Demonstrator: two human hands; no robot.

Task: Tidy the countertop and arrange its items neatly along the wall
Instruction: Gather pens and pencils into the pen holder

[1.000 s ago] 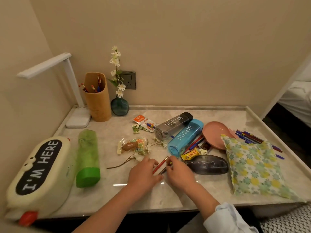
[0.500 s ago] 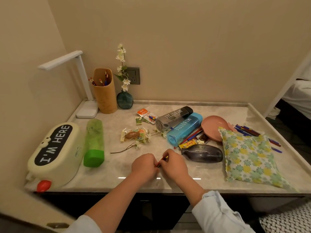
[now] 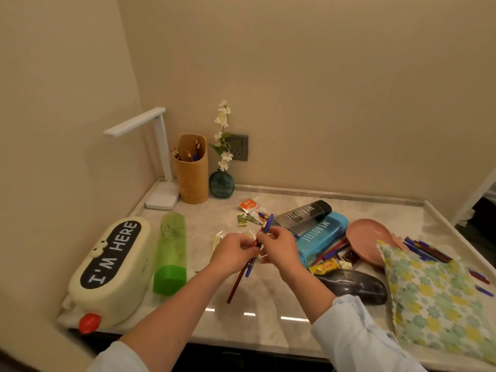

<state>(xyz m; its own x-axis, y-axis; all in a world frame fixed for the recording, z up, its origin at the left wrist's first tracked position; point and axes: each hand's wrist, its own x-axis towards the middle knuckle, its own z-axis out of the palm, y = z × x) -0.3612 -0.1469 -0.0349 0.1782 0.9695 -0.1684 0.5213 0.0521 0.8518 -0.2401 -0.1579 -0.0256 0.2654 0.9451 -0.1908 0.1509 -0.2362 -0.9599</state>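
Plainly, the step in hand is gathering loose pens for the holder. At the tabletop's left edge lies a cream box (image 3: 107,267) lettered "I'M HERE", with a green bottle (image 3: 171,251) on its side just beside it. In the back left corner stand a white lamp (image 3: 161,157), a wooden pen holder (image 3: 192,170) already holding several pens, and a small vase (image 3: 221,183) of flowers.

Near the front middle, lifted off the tabletop, the left hand (image 3: 233,253) and right hand (image 3: 279,248) each have their grip pinched on a small bundle of pens (image 3: 259,248): thin, rigid sticks, red and blue, slanting from upper right to lower left, their ends uneven.

The next move likely calls for squaring the bundle and carrying it to the holder, tips down.

Toward the right edge lie two bottles (image 3: 314,226), a pink dish (image 3: 367,237), more pens (image 3: 429,249) and a floral pouch (image 3: 434,296), still scattered.
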